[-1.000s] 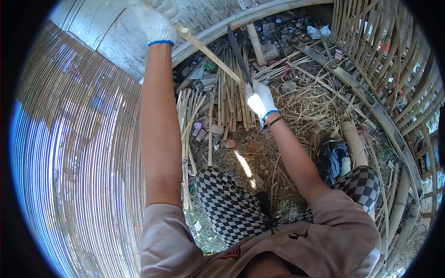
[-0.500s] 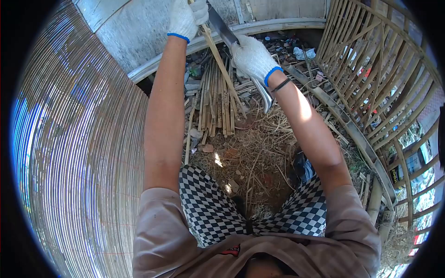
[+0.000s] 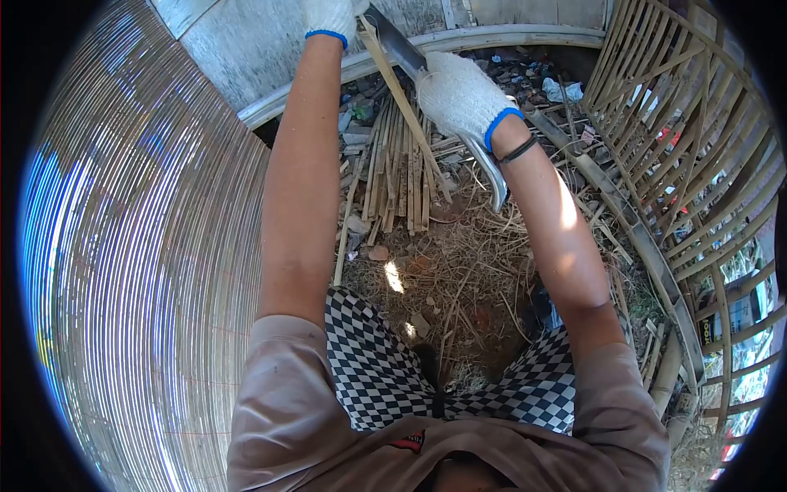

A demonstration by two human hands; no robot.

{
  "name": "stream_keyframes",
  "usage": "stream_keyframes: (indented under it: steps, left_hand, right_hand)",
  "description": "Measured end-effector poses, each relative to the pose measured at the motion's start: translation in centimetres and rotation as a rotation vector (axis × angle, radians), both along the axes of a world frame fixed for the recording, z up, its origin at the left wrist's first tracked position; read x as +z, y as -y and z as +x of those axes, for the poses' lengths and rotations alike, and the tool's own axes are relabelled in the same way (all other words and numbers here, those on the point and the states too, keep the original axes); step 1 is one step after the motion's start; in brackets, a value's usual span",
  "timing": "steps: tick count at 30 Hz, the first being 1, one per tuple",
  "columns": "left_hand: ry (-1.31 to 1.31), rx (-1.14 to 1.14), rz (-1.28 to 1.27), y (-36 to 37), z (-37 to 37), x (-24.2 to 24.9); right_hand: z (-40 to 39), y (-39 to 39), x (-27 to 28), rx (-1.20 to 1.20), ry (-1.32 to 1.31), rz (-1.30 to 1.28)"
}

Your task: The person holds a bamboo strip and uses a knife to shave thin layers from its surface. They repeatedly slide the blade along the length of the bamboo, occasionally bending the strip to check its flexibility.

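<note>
At the top edge, my left hand (image 3: 329,18), in a white knit glove with a blue cuff, is closed around the upper part of a split bamboo strip (image 3: 403,100). Part of this glove is cut off by the frame. The strip slants down and right, over a bundle of similar strips (image 3: 392,168) on the ground. My right hand (image 3: 466,97), gloved alike, is wrapped around a machete (image 3: 395,43). Its dark blade points up and left, meeting the strip's upper end beside my left glove. A curved metal end of the handle sticks out below my right wrist.
A slatted bamboo screen (image 3: 164,271) stands on the left and a bamboo lattice (image 3: 664,131) on the right. Ahead is a weathered pale wall (image 3: 246,57). Shavings (image 3: 467,254) and rubble cover the ground. A long split bamboo pole (image 3: 623,209) lies along the lattice.
The view has shifted slightly, so the scene sits further right and higher. The machete blade is now closer against the strip's upper end. Both hands keep their grip.
</note>
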State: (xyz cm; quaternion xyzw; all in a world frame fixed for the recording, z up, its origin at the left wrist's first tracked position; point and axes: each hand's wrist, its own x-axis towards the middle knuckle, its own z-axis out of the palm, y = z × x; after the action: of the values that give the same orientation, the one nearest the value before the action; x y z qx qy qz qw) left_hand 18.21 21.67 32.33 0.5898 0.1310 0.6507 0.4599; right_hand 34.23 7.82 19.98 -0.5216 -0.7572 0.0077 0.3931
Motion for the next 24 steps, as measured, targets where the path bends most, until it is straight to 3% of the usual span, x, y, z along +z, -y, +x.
stream_keyframes:
  steps: [4, 7, 11, 24]
  left_hand:
    - [0.025, 0.014, 0.029, -1.9, -2.0, 0.3]
    - [0.035, 0.06, -0.004, -2.1, -3.1, 0.4]
    - [0.019, 0.132, 0.019, -0.9, -2.9, 0.3]
    - [-0.006, 0.146, 0.071, 2.1, -1.1, -0.1]
  right_hand:
    - [-0.1, 1.1, -0.4, 0.059, 0.099, -0.023]
    - [-0.5, 0.0, -1.9, 0.108, 0.429, 0.151]
    - [-1.8, -0.5, -2.9, 0.079, 0.178, 0.047]
    - [-3.9, -2.4, -3.8, 0.016, 0.089, 0.055]
